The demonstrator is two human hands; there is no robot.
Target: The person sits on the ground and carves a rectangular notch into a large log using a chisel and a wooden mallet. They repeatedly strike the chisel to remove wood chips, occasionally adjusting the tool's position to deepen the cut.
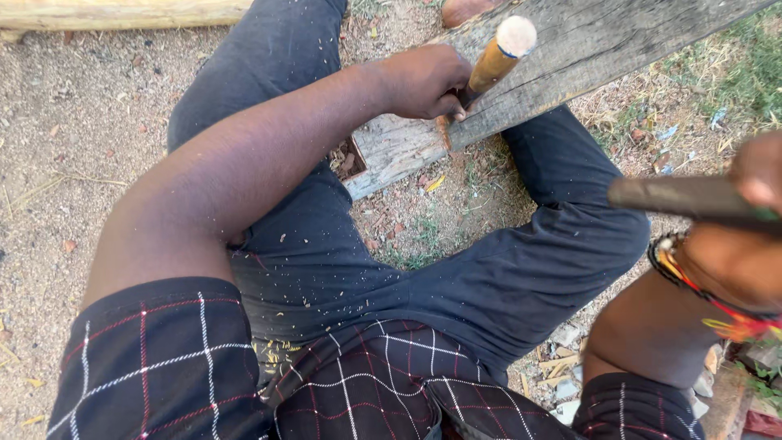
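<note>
Left hand (pixel 423 81) gripped around a wooden-handled chisel (pixel 495 59), blade end set against the grey plank (pixel 586 49) directly beneath the hand. Right hand (pixel 745 224) raised well off to the side, wrapped around a dark tool handle (pixel 684 197). Wood chips on the ground (pixel 90 122).

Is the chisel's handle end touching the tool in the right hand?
No: the chisel, held by the left hand, stands on the plank, well apart from the right hand.

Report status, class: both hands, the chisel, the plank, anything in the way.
Left hand gripping chisel, blade on plank. Right hand raised, holding dark tool handle, apart from chisel. Nothing between them.
</note>
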